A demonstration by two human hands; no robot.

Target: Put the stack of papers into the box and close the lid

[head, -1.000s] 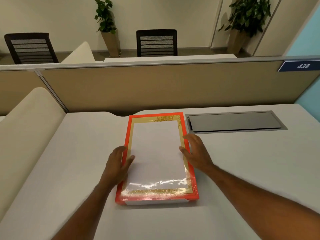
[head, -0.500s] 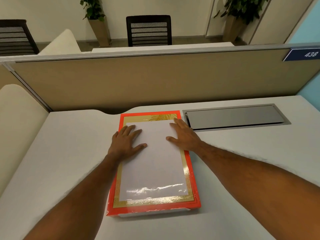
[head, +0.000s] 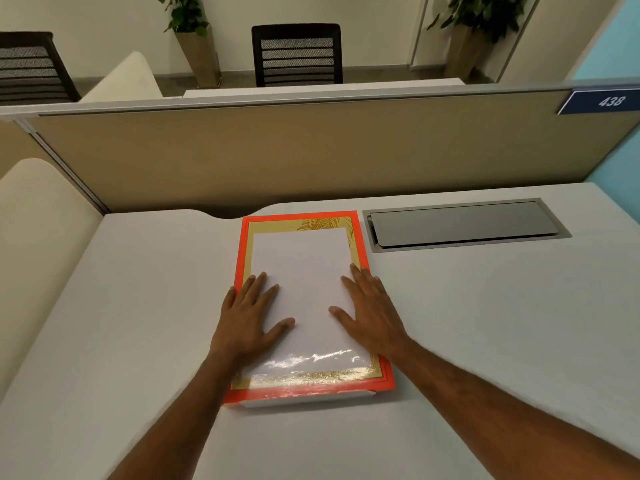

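Both hands slid back toward the near half of the lid since half a second ago, when they were up at the far end. Only the head view to go on, so here's the count: one box [head: 387, 382], orange-red with a gold border, lying flat on the white desk [head: 485, 323] with its lid [head: 300, 258] down. Through the clear window you can see the white papers [head: 304, 292] inside. Two hands: left hand [head: 247, 317] flat and spread wide on the lid's left side, holding nothing; right hand [head: 372, 311] same deal, open palm pressed on the right edge.

Around it: one grey cable hatch [head: 464, 225] set into the desk just right of the box, one tan divider [head: 311, 150] behind, a blue "438" tag [head: 604, 101] on its right end. Past the divider, two black chairs [head: 298, 55] and two potted plants [head: 199, 43]. Nothing sits between the hands and the box; the forearms cover its near-left corner a bit.
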